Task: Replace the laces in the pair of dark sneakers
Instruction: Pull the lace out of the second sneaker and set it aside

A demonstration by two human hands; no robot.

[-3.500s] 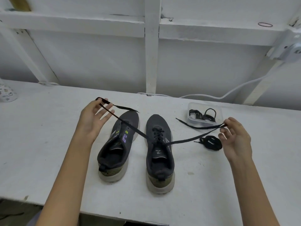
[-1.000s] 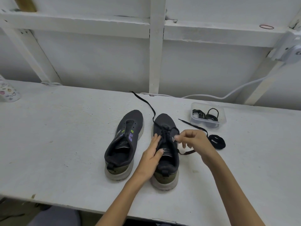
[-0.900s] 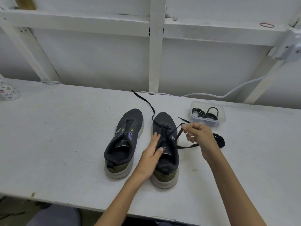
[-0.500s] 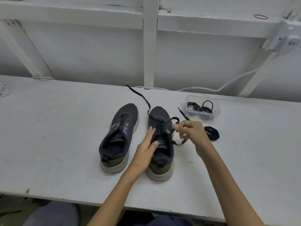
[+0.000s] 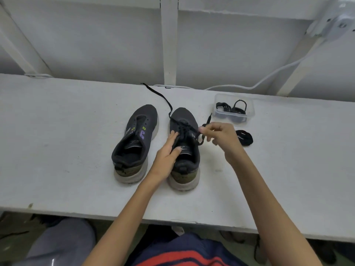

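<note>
Two dark sneakers stand side by side on the white bench, toes away from me. The left sneaker (image 5: pixel 134 143) has bare eyelets and no lace. The right sneaker (image 5: pixel 184 148) carries a black lace (image 5: pixel 163 97) through its lower eyelets; one end trails back toward the wall. My left hand (image 5: pixel 169 152) lies flat on the right sneaker's tongue, fingers straight. My right hand (image 5: pixel 221 138) pinches the lace's other end just right of the eyelets.
A clear plastic box (image 5: pixel 234 111) with coiled black laces sits behind my right hand. A bundled black lace (image 5: pixel 245 138) lies beside my right wrist. A white cable (image 5: pixel 249 86) runs along the back wall. The bench's front edge is near my lap.
Both hands let go of the stretched lace ends and came to the right sneaker. The left hand now presses its tongue; the right hand took the lace close to the eyelets.
</note>
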